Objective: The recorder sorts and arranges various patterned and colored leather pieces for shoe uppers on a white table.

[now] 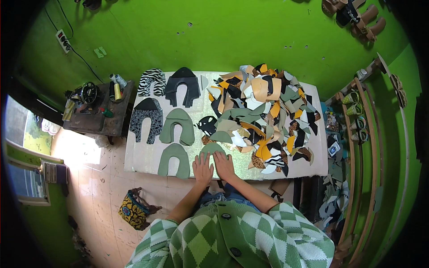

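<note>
Near the table's front edge, a sage-green half-round piece [213, 147] lies flat. My left hand [203, 169] rests on its lower left part, fingers stretched out. Close beside it, my right hand [224, 165] lies on the same piece with its fingers extended. Just beyond is another green half-round piece [221, 137]. To the left are a green arch-shaped piece [173, 157], a stack of green arches [176, 123], a black-and-grey patterned arch [142, 119], a zebra-striped piece [150, 81] and a black arch [182, 80].
A large heap of mixed offcuts [268, 116] covers the table's right side. At the left stands a small table with a sewing machine [86, 94] and thread cones [117, 90]. A patterned bag [134, 210] sits on the floor. Wooden racks [351, 147] with shoes line the right wall.
</note>
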The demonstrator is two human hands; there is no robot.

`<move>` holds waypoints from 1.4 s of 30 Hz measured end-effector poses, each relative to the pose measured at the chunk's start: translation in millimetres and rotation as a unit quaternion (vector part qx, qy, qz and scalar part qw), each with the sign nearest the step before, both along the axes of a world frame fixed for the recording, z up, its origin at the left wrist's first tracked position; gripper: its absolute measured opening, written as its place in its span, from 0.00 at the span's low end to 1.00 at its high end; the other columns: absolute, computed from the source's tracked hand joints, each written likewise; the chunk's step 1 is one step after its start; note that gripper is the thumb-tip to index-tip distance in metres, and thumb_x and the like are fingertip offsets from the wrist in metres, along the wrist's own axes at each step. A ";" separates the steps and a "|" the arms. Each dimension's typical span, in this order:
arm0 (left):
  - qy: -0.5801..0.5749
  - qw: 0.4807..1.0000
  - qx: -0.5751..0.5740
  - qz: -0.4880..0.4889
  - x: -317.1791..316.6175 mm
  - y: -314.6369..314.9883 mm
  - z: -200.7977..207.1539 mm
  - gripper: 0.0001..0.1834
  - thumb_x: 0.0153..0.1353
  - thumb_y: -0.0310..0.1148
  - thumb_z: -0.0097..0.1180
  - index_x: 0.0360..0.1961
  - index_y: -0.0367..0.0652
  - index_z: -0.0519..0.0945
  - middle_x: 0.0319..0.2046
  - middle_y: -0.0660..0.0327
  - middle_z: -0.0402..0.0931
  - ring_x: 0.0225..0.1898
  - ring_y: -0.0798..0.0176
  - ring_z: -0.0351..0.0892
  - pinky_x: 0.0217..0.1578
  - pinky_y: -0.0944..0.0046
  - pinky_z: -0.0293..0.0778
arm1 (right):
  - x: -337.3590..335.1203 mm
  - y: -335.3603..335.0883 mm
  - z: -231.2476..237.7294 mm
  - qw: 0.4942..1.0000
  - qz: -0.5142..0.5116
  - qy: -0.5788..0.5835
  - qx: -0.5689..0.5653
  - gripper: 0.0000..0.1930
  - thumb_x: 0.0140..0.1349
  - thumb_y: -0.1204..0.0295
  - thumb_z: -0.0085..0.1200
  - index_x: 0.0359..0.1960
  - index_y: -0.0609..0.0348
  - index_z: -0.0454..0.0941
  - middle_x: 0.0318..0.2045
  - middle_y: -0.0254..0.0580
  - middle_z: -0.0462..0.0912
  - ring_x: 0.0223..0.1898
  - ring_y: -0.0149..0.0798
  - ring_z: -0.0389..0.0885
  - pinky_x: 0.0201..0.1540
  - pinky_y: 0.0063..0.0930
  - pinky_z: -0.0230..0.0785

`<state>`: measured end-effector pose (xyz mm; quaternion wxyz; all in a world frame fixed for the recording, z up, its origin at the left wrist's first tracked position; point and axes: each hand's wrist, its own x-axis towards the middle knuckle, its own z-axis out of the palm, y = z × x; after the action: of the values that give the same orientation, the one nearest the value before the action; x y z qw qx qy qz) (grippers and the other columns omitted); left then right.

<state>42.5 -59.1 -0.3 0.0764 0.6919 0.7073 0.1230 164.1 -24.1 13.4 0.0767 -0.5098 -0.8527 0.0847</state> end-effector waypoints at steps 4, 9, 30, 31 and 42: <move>0.000 1.000 0.004 0.007 -0.3 0.6 1.0 0.30 0.56 0.42 0.49 0.61 0.51 0.64 0.58 0.54 0.60 0.58 0.46 0.55 0.54 0.48 0.53 | 1.2 2.6 -0.2 0.999 -0.005 0.008 -0.038 0.23 0.54 0.72 0.46 0.54 0.60 0.68 0.53 0.40 0.69 0.55 0.38 0.66 0.52 0.44 0.55; 0.005 1.000 0.013 0.005 -1.6 0.5 2.5 0.29 0.56 0.42 0.49 0.60 0.52 0.65 0.58 0.54 0.61 0.58 0.46 0.55 0.54 0.48 0.53 | 8.3 2.5 1.0 0.999 -0.012 0.031 -0.021 0.21 0.53 0.75 0.46 0.52 0.61 0.68 0.52 0.41 0.70 0.54 0.37 0.68 0.51 0.43 0.56; -0.132 0.973 -0.086 0.172 -32.2 65.3 -6.0 0.17 0.48 0.38 0.64 0.36 0.42 0.75 0.35 0.54 0.77 0.39 0.49 0.77 0.38 0.52 0.72 | 26.7 56.8 -5.9 0.939 -0.266 0.173 -0.130 0.14 0.40 0.65 0.68 0.28 0.58 0.80 0.27 0.47 0.82 0.32 0.45 0.81 0.37 0.37 0.72; -0.131 0.974 -0.071 0.172 -32.6 64.3 -8.2 0.16 0.48 0.37 0.64 0.35 0.42 0.75 0.34 0.54 0.78 0.38 0.49 0.78 0.37 0.53 0.73 | 23.6 55.5 -4.6 0.942 -0.270 0.155 -0.127 0.14 0.39 0.64 0.68 0.27 0.57 0.81 0.27 0.46 0.82 0.33 0.45 0.81 0.38 0.38 0.72; -0.256 0.951 -0.058 0.165 -34.2 56.4 -3.9 0.11 0.48 0.35 0.64 0.29 0.41 0.79 0.29 0.56 0.79 0.33 0.53 0.79 0.34 0.55 0.73 | 29.1 62.4 -17.5 0.905 -0.298 0.192 -0.235 0.11 0.40 0.66 0.67 0.27 0.56 0.84 0.25 0.42 0.83 0.27 0.40 0.81 0.35 0.31 0.73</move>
<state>8.3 -2.7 -4.2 0.2737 0.5052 0.7740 0.2661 193.2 38.3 -4.1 0.1382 -0.7176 -0.5850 0.3518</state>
